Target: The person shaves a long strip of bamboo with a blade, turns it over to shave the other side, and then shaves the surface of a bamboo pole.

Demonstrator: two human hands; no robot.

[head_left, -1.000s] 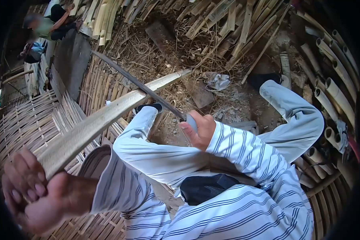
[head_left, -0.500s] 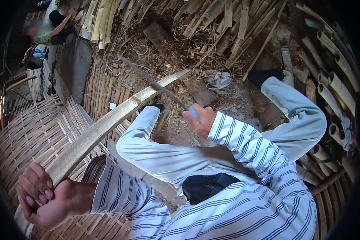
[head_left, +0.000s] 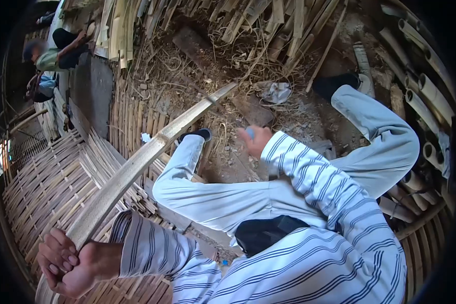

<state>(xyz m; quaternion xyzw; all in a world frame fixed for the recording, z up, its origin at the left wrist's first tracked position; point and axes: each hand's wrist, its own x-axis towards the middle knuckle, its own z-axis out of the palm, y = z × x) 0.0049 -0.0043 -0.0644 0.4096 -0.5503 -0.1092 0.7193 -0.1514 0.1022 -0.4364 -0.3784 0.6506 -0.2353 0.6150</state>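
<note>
The long bamboo strip (head_left: pixel 131 167) slants from the lower left up over the littered floor (head_left: pixel 294 121), its near end in the left hand (head_left: pixel 68 263), whose fingers are clamped around it. It looks light for its length and stiff lengthwise, with perhaps a little spring towards the thin far end; the surface seems dry rather than slippery, though the split edges could be sharp. The broad near end seems the surest place to take hold — the raised joint (head_left: pixel 160 138) partway along might offer a second grip. The right hand (head_left: pixel 256 140) has its fingers curled tight on a blue handle (head_left: pixel 250 133); whatever extends from it is too blurred to make out. Counted: one strip held, one handle, two dark shoes (head_left: pixel 337 85), one crumpled white scrap (head_left: pixel 276 92), one black pouch (head_left: pixel 268 234) at the waist and one other person (head_left: pixel 48 60) at upper left — the bamboo poles (head_left: pixel 433 93) at right are too crowded to number.
</note>
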